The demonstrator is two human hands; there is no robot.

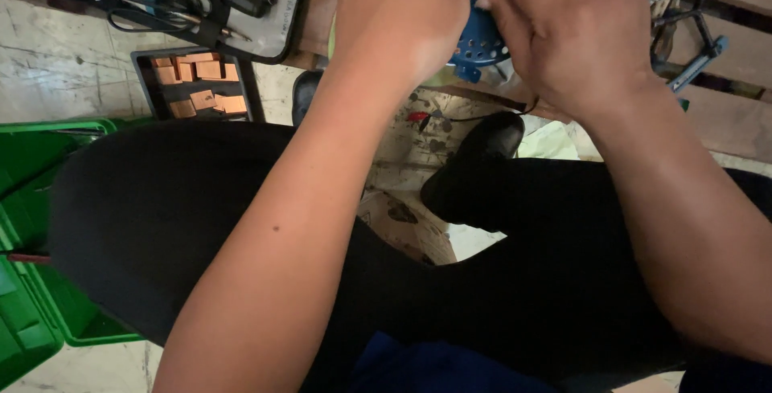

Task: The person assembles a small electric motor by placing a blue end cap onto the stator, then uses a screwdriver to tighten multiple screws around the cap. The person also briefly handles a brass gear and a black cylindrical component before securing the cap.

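Observation:
Both my hands are raised at the top of the head view, closed around a blue metal part [480, 43] with small round holes in its rim. My left hand [400, 11] covers its left side. My right hand [567, 27] wraps its right side, fingers curled over the top. Most of the part is hidden between them. Below the hands are my legs in black trousers and a black shoe [482, 148].
A black tray [143, 79] of several small copper-coloured blocks lies on the floor at upper left, next to a tool pouch [283, 19] with dark tools. A green plastic crate [32, 313] stands at the left edge. A wooden pallet [732, 112] with metal parts is at upper right.

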